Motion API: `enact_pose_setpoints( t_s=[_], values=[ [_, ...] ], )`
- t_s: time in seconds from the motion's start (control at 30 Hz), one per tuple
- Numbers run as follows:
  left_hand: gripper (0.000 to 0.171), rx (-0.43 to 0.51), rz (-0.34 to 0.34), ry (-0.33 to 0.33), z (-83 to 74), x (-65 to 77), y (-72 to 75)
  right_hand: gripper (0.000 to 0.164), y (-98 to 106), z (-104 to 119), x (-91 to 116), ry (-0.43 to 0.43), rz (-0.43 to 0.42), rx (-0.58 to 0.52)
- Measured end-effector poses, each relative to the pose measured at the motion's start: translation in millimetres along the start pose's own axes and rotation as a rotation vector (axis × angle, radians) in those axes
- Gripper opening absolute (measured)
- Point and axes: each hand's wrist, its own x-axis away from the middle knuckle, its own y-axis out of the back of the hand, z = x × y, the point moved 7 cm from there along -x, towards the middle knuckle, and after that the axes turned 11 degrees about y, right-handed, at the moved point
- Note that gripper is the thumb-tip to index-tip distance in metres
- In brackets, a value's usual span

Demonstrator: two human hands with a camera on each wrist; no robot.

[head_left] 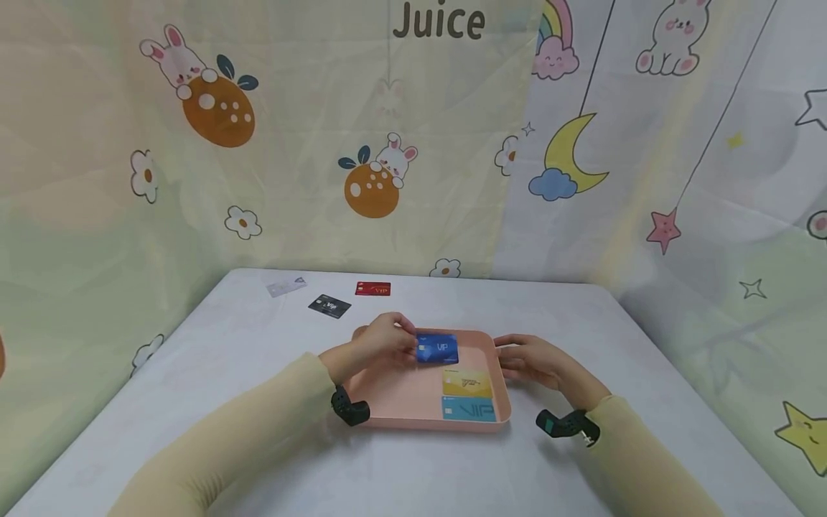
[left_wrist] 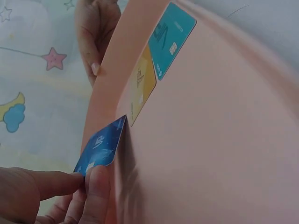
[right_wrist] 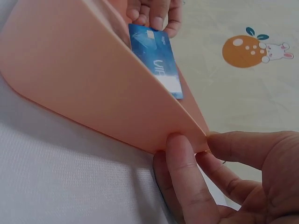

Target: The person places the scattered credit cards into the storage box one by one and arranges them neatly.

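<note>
My left hand (head_left: 382, 339) pinches a blue VIP card (head_left: 438, 349) by its left edge, between thumb and fingers. The card is held tilted over the far side of a pink tray (head_left: 403, 395). At the tray's far right corner is my right hand (head_left: 538, 363); in the right wrist view its thumb and fingers (right_wrist: 181, 154) grip the corner from outside. Inside the tray, along the right side, lie a yellow card (head_left: 466, 382) and a light blue VIP card (head_left: 469, 409), one below the other, as the left wrist view also shows.
Behind the tray on the white table (head_left: 517, 467) lie a black card (head_left: 329, 306), a red VIP card (head_left: 372, 289) and a pale silver card (head_left: 286, 287). A printed cloth (head_left: 291, 179) with cartoon figures hangs behind the table and at its sides.
</note>
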Motion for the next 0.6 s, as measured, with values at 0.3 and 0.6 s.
enact_pose_setpoints(
  t_s=[0.3,0.6],
  values=[
    [0.021,-0.071,-0.031,-0.008,-5.9,-4.7,-5.9,0.056,-0.5,1.1,0.9,-0.013,0.006,0.003],
    [0.021,-0.199,-0.056,-0.08,-14.5,-5.8,-16.6,0.058,0.1,-0.4,-0.3,-0.031,-0.014,0.007]
  ],
)
